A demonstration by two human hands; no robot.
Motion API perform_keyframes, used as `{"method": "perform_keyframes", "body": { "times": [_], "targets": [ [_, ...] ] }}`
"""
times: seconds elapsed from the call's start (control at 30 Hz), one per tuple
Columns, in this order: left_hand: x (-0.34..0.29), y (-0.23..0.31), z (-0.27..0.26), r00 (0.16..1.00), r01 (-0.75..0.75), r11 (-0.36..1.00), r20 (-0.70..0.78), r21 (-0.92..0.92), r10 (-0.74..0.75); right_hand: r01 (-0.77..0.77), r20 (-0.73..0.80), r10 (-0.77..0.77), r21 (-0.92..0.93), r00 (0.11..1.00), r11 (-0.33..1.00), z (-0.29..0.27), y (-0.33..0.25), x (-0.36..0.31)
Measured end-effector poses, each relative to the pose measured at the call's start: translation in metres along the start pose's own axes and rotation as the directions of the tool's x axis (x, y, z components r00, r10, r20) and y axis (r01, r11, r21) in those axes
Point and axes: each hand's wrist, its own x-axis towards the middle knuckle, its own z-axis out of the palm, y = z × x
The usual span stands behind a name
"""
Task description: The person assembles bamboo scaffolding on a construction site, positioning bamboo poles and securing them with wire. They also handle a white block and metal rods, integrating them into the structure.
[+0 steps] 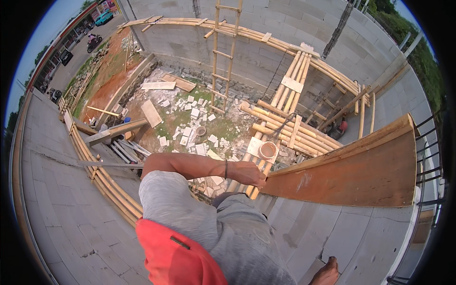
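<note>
My left arm, with a dark band at the wrist, reaches across to the right. My left hand (251,174) is closed at the near-left end of a long brown plywood board (342,168) edged with a timber strip. Just beyond that hand, an orange-rimmed bucket (268,150) stands on a small pale board (254,147) laid over bamboo poles. Low at the right, my right hand (327,272) is beside the grey block wall (356,237). Its fingers look curled, and what they hold, if anything, is hidden.
A bamboo ladder (223,57) leans at the far wall. Bamboo scaffold poles (289,128) run around the walls. Far below lies ground with broken block pieces (194,113) and another bucket (201,130). Metal bars (427,156) stand at right. Another person (339,128) is below, right.
</note>
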Motion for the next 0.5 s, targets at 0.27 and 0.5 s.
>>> {"method": "perform_keyframes", "body": {
  "times": [0.27,0.5],
  "targets": [
    [-0.028,-0.063,-0.037,0.995,-0.082,0.946,-0.028,0.313,0.096,0.109,0.552,-0.395,0.478,0.735,0.871,-0.018,-0.006,-0.010],
    [0.007,0.021,-0.073,0.855,-0.519,0.840,0.102,0.160,0.508,0.085,-0.333,-0.189,-0.302,0.924,0.950,0.013,-0.005,0.009]
  ]
}}
